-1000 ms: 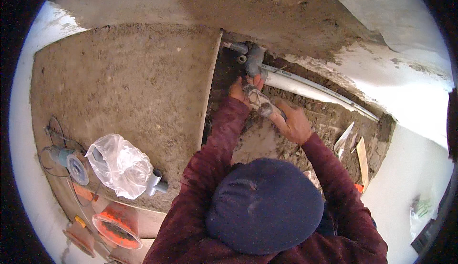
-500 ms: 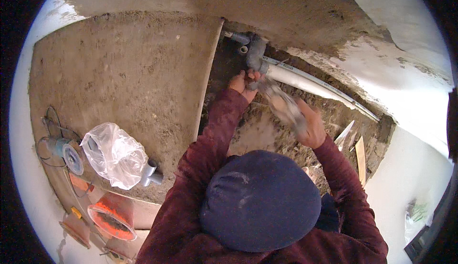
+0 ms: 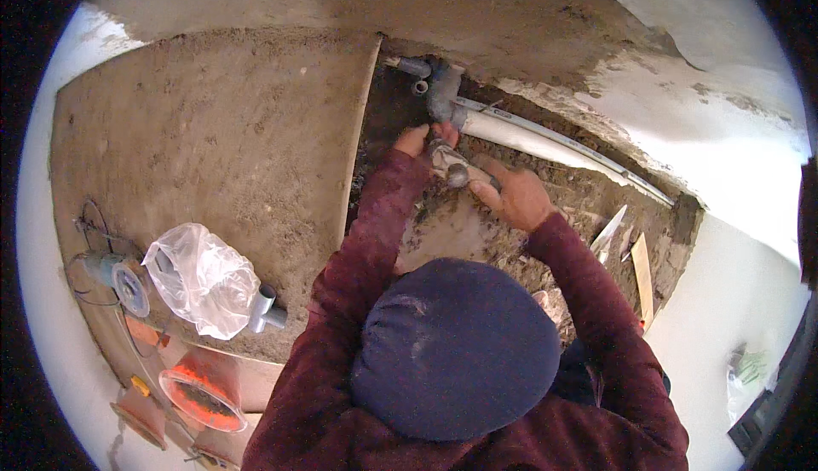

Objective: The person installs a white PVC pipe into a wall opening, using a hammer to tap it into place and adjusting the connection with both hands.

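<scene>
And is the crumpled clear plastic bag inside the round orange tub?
No, the bag lies on the rough brown surface, outside the tub.

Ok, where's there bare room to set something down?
The brown slab is largely bare beyond the angle grinder and clear plastic bag, left of the trench. It's crowded around the left hand, right hand and grey pipe elbow, and where the grinder, bag and grey pipe tee cluster.

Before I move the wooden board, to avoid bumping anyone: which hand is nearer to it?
Right. The right hand is left of and above the board in the picture; the left hand lies farther off that way, near the grey pipe.
</scene>
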The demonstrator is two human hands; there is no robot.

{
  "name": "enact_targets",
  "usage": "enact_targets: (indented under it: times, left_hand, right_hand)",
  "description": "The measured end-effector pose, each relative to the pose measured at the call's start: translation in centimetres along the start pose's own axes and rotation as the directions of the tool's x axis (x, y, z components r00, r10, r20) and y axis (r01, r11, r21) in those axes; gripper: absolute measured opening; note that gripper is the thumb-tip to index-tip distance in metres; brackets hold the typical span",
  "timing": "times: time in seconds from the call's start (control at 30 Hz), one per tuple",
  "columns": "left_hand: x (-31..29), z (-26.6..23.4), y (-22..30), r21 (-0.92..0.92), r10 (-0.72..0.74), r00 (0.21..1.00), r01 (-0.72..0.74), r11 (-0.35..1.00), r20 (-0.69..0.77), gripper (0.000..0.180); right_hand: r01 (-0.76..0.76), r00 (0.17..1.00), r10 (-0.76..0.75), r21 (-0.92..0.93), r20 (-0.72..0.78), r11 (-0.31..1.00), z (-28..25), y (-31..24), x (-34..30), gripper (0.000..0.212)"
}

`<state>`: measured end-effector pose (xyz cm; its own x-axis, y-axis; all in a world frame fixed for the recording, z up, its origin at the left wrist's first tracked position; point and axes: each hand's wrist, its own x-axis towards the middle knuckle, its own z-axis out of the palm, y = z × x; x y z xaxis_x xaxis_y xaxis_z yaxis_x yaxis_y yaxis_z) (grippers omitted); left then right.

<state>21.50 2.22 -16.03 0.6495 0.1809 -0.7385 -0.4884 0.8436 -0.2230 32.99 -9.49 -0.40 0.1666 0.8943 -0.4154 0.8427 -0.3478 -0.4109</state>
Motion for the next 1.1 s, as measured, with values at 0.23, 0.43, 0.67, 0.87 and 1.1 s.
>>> enact_targets:
  times: [0.23,0.43,0.67,0.87,1.1]
  left_hand:
    - [-6.5,0.9,0.8,0.599,0.356,0.592,-0.282,-0.750,0.724,0.039]
    - [-5.3,-0.9,3.1,0.554,0.230,0.857,-0.076,-0.829,0.461,0.046]
    - [-4.3,-1.1,2.0,0.673,0.359,0.706,-0.222,-0.706,0.610,0.055]
    - [-4.2,-1.1,2.3,0.475,0.278,0.759,-0.047,-0.879,0.589,0.056]
    - [-4.7,0.1,2.0,0.539,0.284,0.827,-0.028,-0.842,0.486,0.050]
  right_hand:
    - [-0.132,0.991,0.120,0.469,0.054,0.873,-6.0,-2.4,-2.6,0.048]
    - [-0.244,0.962,0.248,0.762,0.113,0.599,-8.8,-4.9,0.1,0.054]
    - [-0.120,0.992,0.101,0.353,0.072,0.928,-5.4,-3.8,0.5,0.038]
    - [0.085,0.993,-0.085,0.003,0.083,0.996,-6.1,-3.3,0.1,0.033]
    - [-0.008,0.995,0.005,0.029,0.102,1.000,-4.3,-2.7,-0.1,0.035]
